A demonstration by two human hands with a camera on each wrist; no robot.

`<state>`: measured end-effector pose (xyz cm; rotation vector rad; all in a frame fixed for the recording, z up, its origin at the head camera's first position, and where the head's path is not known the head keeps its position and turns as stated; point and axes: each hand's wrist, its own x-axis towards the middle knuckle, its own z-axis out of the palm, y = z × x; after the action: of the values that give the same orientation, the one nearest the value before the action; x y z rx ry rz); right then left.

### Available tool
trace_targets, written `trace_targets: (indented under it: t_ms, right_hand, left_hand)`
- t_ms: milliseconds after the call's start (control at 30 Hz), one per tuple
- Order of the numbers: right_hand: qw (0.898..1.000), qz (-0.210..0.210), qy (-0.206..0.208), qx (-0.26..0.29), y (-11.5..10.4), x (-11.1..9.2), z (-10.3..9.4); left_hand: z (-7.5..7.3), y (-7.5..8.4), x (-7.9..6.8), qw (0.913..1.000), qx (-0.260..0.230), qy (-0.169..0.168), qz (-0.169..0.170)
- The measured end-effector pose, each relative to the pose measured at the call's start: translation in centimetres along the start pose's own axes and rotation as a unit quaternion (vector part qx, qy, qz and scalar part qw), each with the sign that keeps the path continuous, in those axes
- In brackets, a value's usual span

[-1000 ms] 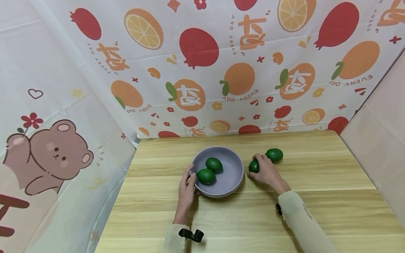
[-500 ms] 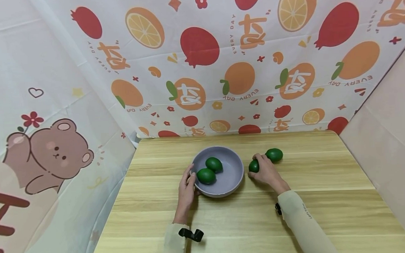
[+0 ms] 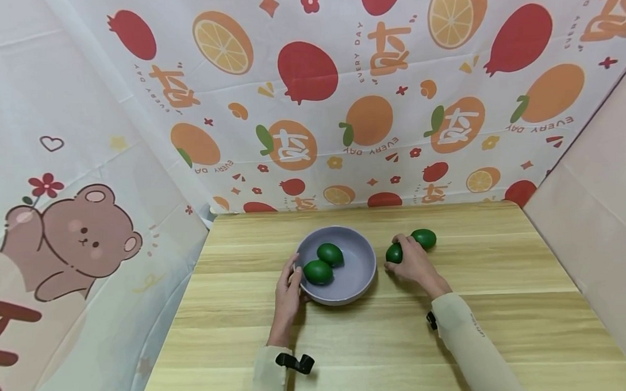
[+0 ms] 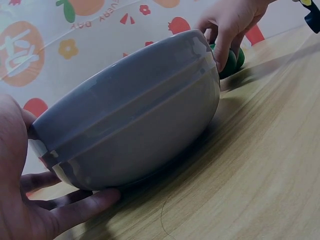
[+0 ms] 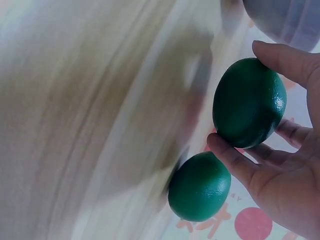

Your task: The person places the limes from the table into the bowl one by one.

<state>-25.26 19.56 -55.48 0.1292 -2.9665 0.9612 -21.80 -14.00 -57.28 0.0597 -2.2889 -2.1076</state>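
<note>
Your right hand (image 3: 415, 264) pinches a green fruit (image 5: 249, 104) just right of the bowl (image 3: 358, 270), which your left hand (image 3: 288, 289) grips at its left side; the fruit's glossy, rounded skin could slip free if your pinch loosens.

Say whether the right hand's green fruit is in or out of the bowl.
Out: the head view shows that fruit beside the bowl, a gap between.

The bowl (image 3: 359, 268) is plain grey-violet. The four fruits (image 3: 318, 272) are dark green. The tabletop (image 3: 359, 343) carries a pale yellow-brown wood grain. The back cloth (image 3: 336, 117) is white, printed with red and orange fruit motifs. The left cloth (image 3: 84, 157) shows a brown bear (image 3: 94, 237). The sleeves (image 3: 465, 334) are pale beige.
</note>
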Motion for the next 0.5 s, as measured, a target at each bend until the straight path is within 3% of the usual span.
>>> trace_targets:
  t_ms: [100, 233, 333, 500]
  right_hand:
    - [1.0, -0.004, 0.003, 0.0, -0.1, 0.0, -0.4]
    - [1.0, -0.007, 0.005, 0.003, -0.2, 0.1, -0.7]
    - [1.0, -0.009, 0.013, 0.006, -0.5, 0.2, -1.0]
    - [1.0, -0.008, 0.023, 0.004, -0.9, 0.2, -1.6]
  left_hand:
    - [0.0, -1.0, 0.4, 0.9999, 0.006, 0.004, 0.009]
    - [0.0, 0.7, -0.3, 1.0, 0.008, -0.001, 0.004]
    - [-0.1, 1.2, -0.4, 1.0, 0.008, -0.002, -0.003]
    - [0.1, -0.9, 0.5, 1.0, 0.003, 0.005, -0.002]
